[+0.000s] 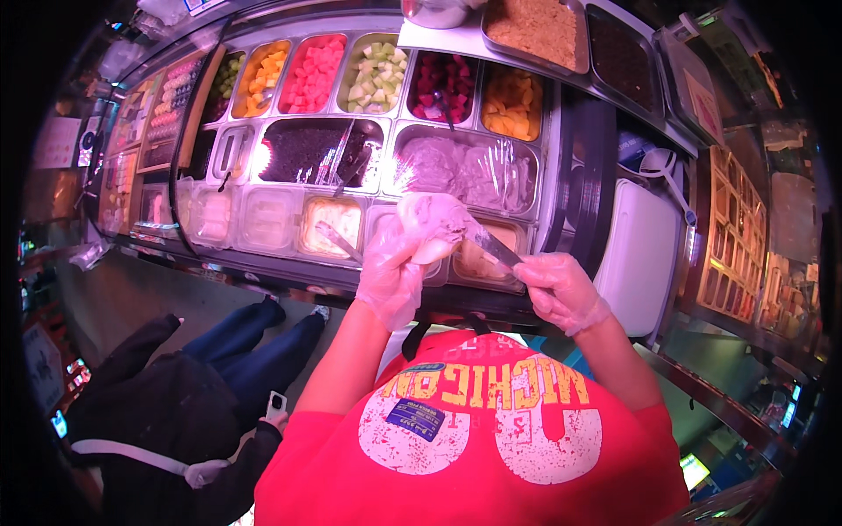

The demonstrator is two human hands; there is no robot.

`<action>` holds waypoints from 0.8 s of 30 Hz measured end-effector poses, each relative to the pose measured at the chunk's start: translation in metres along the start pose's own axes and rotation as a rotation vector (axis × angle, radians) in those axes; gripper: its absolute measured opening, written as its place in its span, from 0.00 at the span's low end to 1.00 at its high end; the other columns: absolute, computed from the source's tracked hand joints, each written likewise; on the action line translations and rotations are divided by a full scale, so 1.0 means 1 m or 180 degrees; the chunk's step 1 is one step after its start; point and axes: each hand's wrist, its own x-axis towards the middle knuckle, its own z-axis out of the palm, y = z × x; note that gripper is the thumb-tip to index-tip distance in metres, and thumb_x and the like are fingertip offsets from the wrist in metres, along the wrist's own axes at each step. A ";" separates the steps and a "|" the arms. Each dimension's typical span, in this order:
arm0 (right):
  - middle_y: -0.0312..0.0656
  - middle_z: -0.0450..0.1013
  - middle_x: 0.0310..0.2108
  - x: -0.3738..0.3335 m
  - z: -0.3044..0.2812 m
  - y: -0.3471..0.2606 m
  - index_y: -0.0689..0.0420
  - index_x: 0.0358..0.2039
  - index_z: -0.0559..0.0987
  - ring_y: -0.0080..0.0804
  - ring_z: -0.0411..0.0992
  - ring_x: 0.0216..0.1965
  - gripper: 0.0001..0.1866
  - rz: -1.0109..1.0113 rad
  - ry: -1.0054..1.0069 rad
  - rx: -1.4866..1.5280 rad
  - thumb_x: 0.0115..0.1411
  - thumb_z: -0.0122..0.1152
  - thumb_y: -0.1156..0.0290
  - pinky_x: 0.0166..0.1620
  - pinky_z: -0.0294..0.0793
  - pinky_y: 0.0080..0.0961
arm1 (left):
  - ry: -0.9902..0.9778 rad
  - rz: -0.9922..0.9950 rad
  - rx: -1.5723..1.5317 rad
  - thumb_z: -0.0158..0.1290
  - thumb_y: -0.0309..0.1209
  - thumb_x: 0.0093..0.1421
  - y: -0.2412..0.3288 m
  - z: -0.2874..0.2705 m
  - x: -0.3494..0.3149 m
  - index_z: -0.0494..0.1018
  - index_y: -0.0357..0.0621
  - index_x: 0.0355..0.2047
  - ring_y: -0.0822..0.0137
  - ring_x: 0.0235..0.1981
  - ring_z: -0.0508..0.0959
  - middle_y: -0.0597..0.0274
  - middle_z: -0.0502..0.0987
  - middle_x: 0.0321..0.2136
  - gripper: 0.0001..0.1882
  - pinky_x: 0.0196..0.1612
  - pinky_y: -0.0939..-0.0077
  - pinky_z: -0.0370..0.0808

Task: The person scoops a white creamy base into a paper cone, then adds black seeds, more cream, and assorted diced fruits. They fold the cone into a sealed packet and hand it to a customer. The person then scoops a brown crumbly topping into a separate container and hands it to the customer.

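A soft, pale piece of food with light purple paste on it (430, 219) rests in my gloved left hand (390, 272), whose fingers curl round its lower left side. My gloved right hand (559, 291) is closed on the handle end of a metal spatula (493, 244). The blade's tip touches the right side of the pale food. Just beyond both hands is a steel pan of pale purple paste (500, 175). Below the food sit plastic tubs, one holding a cream-coloured spread (331, 223) with another flat utensil (338, 240) lying in it.
Steel pans of diced pink fruit (313, 74), green fruit (375, 74) and yellow fruit (263, 79) line the back. A dark-filled pan (307, 153) is left of the paste. A white lid-like panel (638, 254) stands right. A person in dark clothes (175, 421) is at lower left.
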 end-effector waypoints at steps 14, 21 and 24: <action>0.37 0.71 0.14 -0.010 -0.039 -0.019 0.64 0.35 0.82 0.22 0.63 0.08 0.10 -0.1173 0.0903 -0.0404 0.67 0.61 0.69 0.14 0.60 0.22 | -0.0169 -0.0423 -0.0671 0.46 0.18 0.56 0.001 -0.041 -0.003 0.60 0.32 0.66 0.51 0.65 0.71 0.46 0.69 0.61 0.34 0.64 0.60 0.75; 0.54 0.83 0.33 0.135 -0.084 -0.012 0.64 0.33 0.85 0.52 0.83 0.38 0.12 -0.0571 0.2468 -0.5346 0.59 0.58 0.70 0.41 0.81 0.44 | -0.0188 -0.0451 -0.0707 0.48 0.23 0.57 0.018 -0.061 0.003 0.63 0.29 0.64 0.45 0.66 0.70 0.40 0.68 0.62 0.32 0.62 0.59 0.77; 0.52 0.82 0.33 0.169 -0.055 -0.016 0.60 0.32 0.87 0.53 0.81 0.38 0.11 -0.0762 0.2743 -0.6367 0.58 0.58 0.70 0.40 0.80 0.46 | 0.0082 -0.0455 -0.0196 0.48 0.27 0.63 0.039 -0.072 -0.004 0.64 0.27 0.64 0.43 0.65 0.70 0.39 0.69 0.61 0.29 0.62 0.57 0.77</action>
